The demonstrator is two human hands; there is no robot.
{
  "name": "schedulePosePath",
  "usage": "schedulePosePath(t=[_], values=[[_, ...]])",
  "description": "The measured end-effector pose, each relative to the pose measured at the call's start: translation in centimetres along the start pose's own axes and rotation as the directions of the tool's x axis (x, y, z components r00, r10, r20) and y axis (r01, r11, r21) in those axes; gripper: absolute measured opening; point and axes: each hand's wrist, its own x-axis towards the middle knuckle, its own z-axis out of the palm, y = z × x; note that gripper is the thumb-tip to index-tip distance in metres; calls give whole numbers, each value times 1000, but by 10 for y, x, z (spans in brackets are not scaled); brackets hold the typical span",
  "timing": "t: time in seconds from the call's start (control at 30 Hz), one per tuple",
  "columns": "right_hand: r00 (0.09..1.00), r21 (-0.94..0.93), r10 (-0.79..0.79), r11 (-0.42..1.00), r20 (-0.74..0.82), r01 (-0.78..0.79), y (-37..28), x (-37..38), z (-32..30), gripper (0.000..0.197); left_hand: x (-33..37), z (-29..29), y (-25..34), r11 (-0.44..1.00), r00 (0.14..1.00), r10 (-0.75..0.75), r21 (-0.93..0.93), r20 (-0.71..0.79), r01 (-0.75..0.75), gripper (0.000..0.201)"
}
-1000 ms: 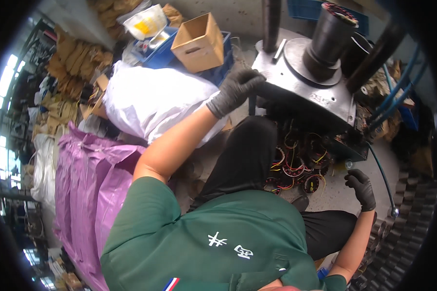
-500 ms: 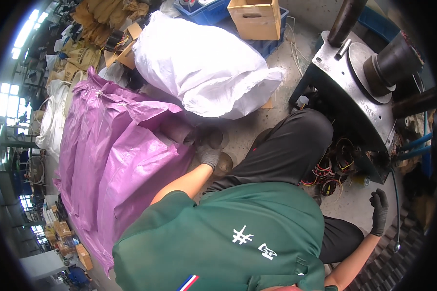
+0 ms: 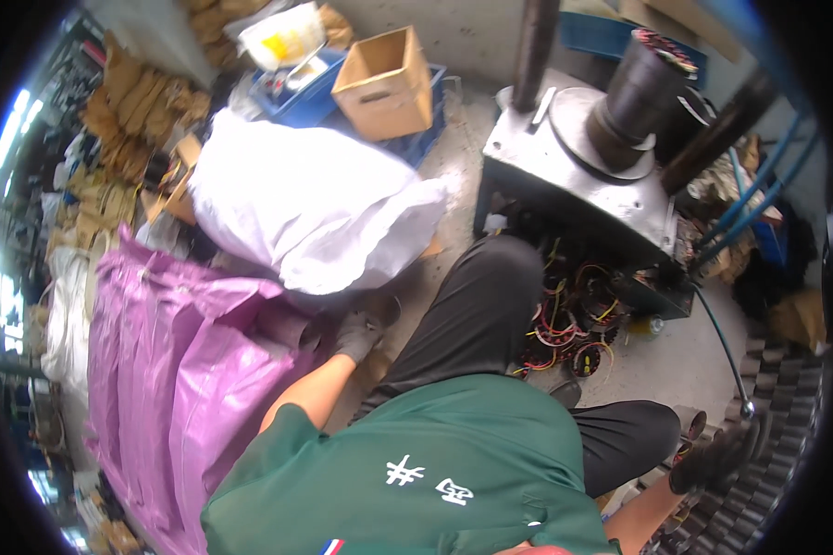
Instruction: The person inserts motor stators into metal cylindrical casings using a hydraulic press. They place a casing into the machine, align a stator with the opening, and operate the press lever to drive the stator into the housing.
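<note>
My left hand [image 3: 357, 337], in a grey glove, has its fingers round a short dark metal tube [image 3: 384, 309] low between the bags and my knee. Beside it a larger tube [image 3: 292, 327] pokes out of the mouth of a purple woven bag [image 3: 167, 370]. Far to the right, my right hand [image 3: 713, 461] in a dark glove reaches over rows of stacked grey metal cylinders [image 3: 777, 407]. Motion blurs its fingers, so whether it touches or holds one does not show.
A white sack [image 3: 305, 203] lies ahead, before a cardboard box [image 3: 384, 83] and blue crates. At right stands a heavy metal press [image 3: 583, 176] with thick columns and a black cylinder [image 3: 643, 88]. Wound coils with coloured wires [image 3: 565, 319] lie beneath it.
The view has swung to the right. My right hand has moved from raised beside my knee to down over the stacked cylinders. My left hand stays by the dark tube.
</note>
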Motion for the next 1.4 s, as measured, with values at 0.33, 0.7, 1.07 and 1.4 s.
schedulePosePath(t=[0.33,0.7,1.07,1.4], values=[[892,392,382,879,-241,-271,53,17,124,33,67,-80,139,873,929,293,-333,-225,-356,40],[810,309,540,829,-227,-466,108,112,179,61,29,-253,354,199,711,523,-745,-469,-637,14],[774,321,554,826,-307,-464,99,115,176,56,41,-297,557,-216,477,548,-667,-687,-713,18],[767,292,550,832,-330,-471,88,120,168,47,28,-295,609,-96,519,525,-653,-674,-751,25]])
